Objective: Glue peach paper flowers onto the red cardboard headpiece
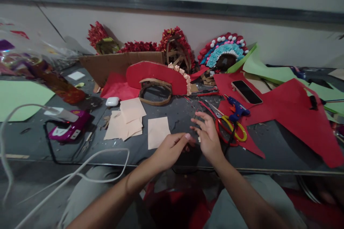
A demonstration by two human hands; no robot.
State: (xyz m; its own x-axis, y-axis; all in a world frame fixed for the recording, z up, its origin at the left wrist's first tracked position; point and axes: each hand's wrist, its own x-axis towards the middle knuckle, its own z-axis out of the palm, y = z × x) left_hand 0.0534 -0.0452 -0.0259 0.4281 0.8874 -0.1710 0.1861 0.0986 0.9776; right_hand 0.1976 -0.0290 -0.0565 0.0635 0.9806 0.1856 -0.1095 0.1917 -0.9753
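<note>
My left hand (173,147) is over the table's front part, its thumb laid against curled, partly blurred fingers. Whatever those fingers hold, if anything, is hidden. Facing it, my right hand (209,137) has its fingers apart and looks empty; a tiny cream piece (199,139) shows beside its palm. A cream paper square (158,132) lies just beyond my left hand, with a loose pile of similar squares (131,111) to its left. Farther back stands a red paper headpiece (158,75) with a cardboard band (156,103) and cream ruffles (185,76) along its right edge.
Red-and-yellow scissors (240,128), a blue glue gun (238,109) and a phone (246,92) lie on red paper (301,111) at right. A purple power strip (71,125) with white cables (94,155) sits left. Flowered headpieces (224,52) line the wall.
</note>
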